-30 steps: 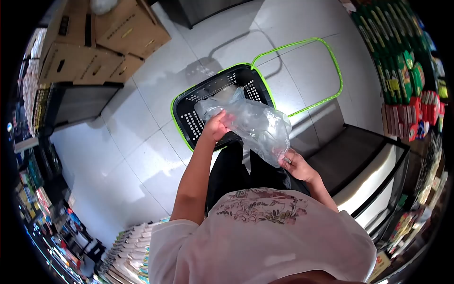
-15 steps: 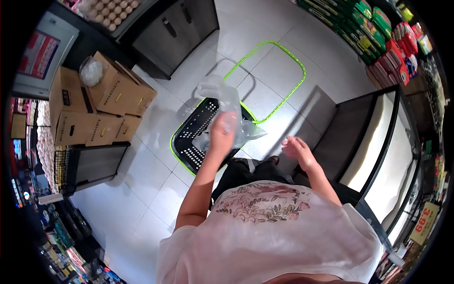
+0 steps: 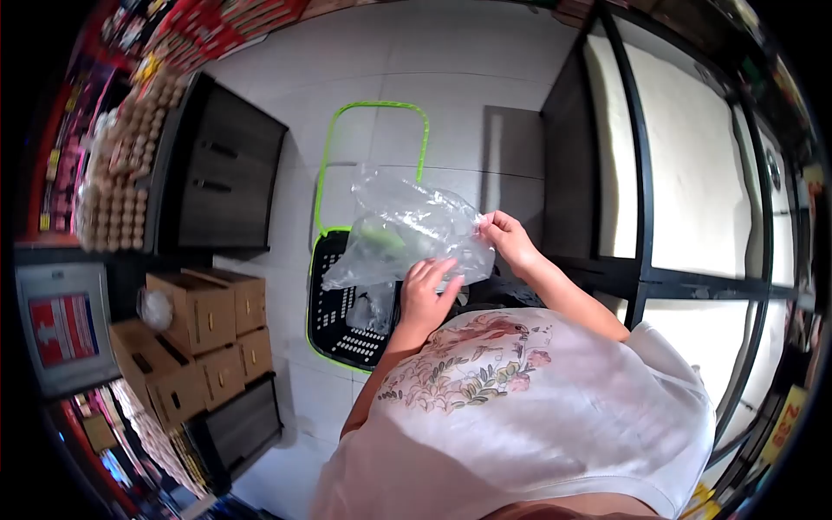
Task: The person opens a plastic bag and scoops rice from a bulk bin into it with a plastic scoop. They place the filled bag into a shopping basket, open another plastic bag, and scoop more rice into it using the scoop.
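Observation:
A clear plastic bag [image 3: 416,212] is spread out in front of me, over the far end of a black basket [image 3: 328,334] with a green rim. At the bag's right edge, my right hand [image 3: 511,243] pinches the film between thumb and fingers. My left hand [image 3: 425,299] lies against the near side of the bag, its fingers stretched and a little apart. More crumpled clear plastic [image 3: 371,312] shows inside the basket. A green patch shows through the bag; I cannot make out what it is.
The basket's green handle [image 3: 379,105] lies folded out over the tiled floor [image 3: 468,87]. Cardboard boxes [image 3: 204,321] are stacked at the left, below a dark cabinet [image 3: 230,165] beside egg trays [image 3: 117,212]. A black-framed display stand [image 3: 641,173] stands close on the right.
My view has turned left. The bag, bunched in my left hand before, is now spread wide. My right hand, formerly apart from it, has taken hold of its edge; my left fingers have loosened.

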The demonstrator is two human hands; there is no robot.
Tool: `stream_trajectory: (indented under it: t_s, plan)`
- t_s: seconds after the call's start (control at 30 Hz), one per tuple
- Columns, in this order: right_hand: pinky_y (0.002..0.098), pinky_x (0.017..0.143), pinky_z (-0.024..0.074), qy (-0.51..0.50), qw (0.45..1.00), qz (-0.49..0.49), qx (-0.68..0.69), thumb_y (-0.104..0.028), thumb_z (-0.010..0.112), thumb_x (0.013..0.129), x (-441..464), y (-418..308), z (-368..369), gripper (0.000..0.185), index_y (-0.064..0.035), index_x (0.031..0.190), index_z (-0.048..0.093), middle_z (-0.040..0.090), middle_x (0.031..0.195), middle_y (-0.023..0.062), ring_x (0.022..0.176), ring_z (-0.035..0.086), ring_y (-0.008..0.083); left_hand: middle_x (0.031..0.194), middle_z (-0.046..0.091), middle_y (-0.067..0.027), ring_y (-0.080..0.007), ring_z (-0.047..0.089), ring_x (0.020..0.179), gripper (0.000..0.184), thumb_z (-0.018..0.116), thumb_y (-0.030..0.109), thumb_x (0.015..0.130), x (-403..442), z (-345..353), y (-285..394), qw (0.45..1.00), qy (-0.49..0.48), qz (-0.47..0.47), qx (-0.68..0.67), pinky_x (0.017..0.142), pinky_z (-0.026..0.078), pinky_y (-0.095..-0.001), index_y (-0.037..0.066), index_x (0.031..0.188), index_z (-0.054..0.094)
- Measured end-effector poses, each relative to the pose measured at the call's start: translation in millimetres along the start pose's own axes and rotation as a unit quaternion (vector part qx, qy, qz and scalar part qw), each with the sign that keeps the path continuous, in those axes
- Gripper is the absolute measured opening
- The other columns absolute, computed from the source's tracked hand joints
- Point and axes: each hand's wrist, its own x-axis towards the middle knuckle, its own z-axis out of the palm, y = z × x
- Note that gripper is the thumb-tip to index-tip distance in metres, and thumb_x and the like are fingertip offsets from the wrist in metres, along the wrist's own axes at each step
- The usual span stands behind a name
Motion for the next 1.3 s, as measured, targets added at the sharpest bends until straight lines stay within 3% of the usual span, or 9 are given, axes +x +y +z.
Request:
stream_trajectory:
  t_s: [0.17, 0.37, 0.53, 0.6, 0.73, 0.8, 1.0, 1.23, 1.3]
  plan:
    - [0.0213, 0.071, 0.0373, 0.073, 0.994, 0.023, 0.073, -0.024, 0.05, 0.084, -14, -1, -62, 0.022, -0.0066, 0.097, 0.049, 0.054, 0.086, -0.0003, 0.079, 0.048, 0.0065, 0.07, 0.059, -0.0113, -0.0234, 0.056, 0.064, 0.008, 0.059, 0.004, 0.074, 30, 37, -2, 0.974, 0.074, -0.145, -0.158, 0.06, 0.043, -0.0273, -0.003, 0.071, 0.058]
    - [0.0292, 0.089, 0.0325, 0.181, 0.979, -0.018, 0.086, -0.041, 0.052, 0.08, -39, -37, -111, 0.063, -0.0055, 0.127, 0.03, 0.042, 0.123, 0.0099, 0.109, 0.042, 0.0161, 0.069, 0.054, -0.008, -0.0268, 0.053, 0.067, 0.012, 0.066, 0.004, 0.063, 92, 60, 23, 0.997, -0.006, 0.079, 0.016, 0.061, 0.042, -0.0349, 0.005, 0.069, 0.055]
    - [0.0325, 0.093, 0.0338, 0.238, 0.97, -0.034, -0.024, -0.04, 0.067, 0.067, -34, -33, -126, 0.085, 0.0048, 0.126, 0.026, 0.04, 0.121, 0.0219, 0.113, 0.04, 0.0272, 0.078, 0.054, -0.0099, -0.0272, 0.053, 0.074, 0.029, 0.064, 0.003, 0.065, 129, 99, 35, 0.968, -0.157, 0.193, 0.002, 0.067, 0.042, -0.0359, 0.005, 0.092, 0.054]
    - [0.0304, 0.09, 0.0365, 0.262, 0.962, -0.03, -0.071, -0.037, 0.067, 0.067, -31, -23, -127, 0.077, 0.0049, 0.122, 0.033, 0.045, 0.116, 0.0217, 0.107, 0.046, 0.0264, 0.079, 0.053, -0.0117, -0.0292, 0.053, 0.073, 0.05, 0.062, 0.001, 0.066, 149, 112, 42, 0.951, -0.185, 0.246, -0.041, 0.069, 0.043, -0.0386, 0.004, 0.113, 0.044]
    - [0.0299, 0.074, 0.0433, 0.305, 0.951, -0.015, -0.041, -0.024, 0.062, 0.069, 5, 6, -136, 0.042, 0.0013, 0.101, 0.052, 0.058, 0.092, 0.0153, 0.083, 0.057, 0.0228, 0.08, 0.056, -0.0134, -0.0296, 0.054, 0.072, 0.054, 0.061, 0.001, 0.067, 203, 121, 44, 0.946, -0.165, 0.265, -0.085, 0.068, 0.044, -0.0368, 0.003, 0.117, 0.042]
    - [0.0283, 0.064, 0.0437, 0.351, 0.936, -0.014, -0.006, -0.014, 0.057, 0.07, 22, -9, -132, 0.021, -0.0016, 0.087, 0.056, 0.059, 0.076, 0.0081, 0.068, 0.056, 0.0163, 0.081, 0.059, -0.0153, -0.0271, 0.057, 0.071, 0.053, 0.061, 0.0, 0.066, 233, 109, 42, 0.967, -0.245, 0.068, -0.031, 0.067, 0.045, -0.033, 0.001, 0.116, 0.043]
    - [0.0259, 0.062, 0.0424, 0.432, 0.881, -0.156, 0.118, -0.009, 0.055, 0.071, 75, -50, -145, 0.01, -0.003, 0.079, 0.053, 0.055, 0.071, 0.0034, 0.067, 0.052, 0.0105, 0.067, 0.055, -0.0019, -0.0125, 0.05, 0.058, 0.023, 0.053, 0.011, 0.081, 335, 108, -48, 0.958, -0.215, -0.087, -0.171, 0.057, 0.042, -0.0268, -0.001, 0.1, 0.054]
    - [0.0323, 0.066, 0.044, 0.479, 0.868, -0.11, -0.073, -0.017, 0.054, 0.074, 54, -67, -161, 0.02, -0.0029, 0.087, 0.051, 0.057, 0.077, 0.0122, 0.07, 0.055, 0.0246, 0.087, 0.054, -0.0054, -0.016, 0.051, 0.078, 0.022, 0.045, 0.001, 0.081, 420, 124, -68, 0.684, -0.249, -0.403, -0.555, 0.076, 0.043, -0.0307, 0.004, 0.102, 0.052]
    - [0.0272, 0.071, 0.045, 0.453, 0.884, -0.112, 0.018, -0.017, 0.058, 0.075, 27, -83, -162, 0.029, -0.0026, 0.098, 0.05, 0.057, 0.085, 0.0087, 0.076, 0.056, 0.016, 0.09, 0.054, -0.0055, -0.0171, 0.051, 0.083, 0.029, 0.044, -0.003, 0.078, 435, 143, -81, 0.664, -0.304, -0.384, -0.565, 0.083, 0.041, -0.0326, 0.005, 0.105, 0.05]
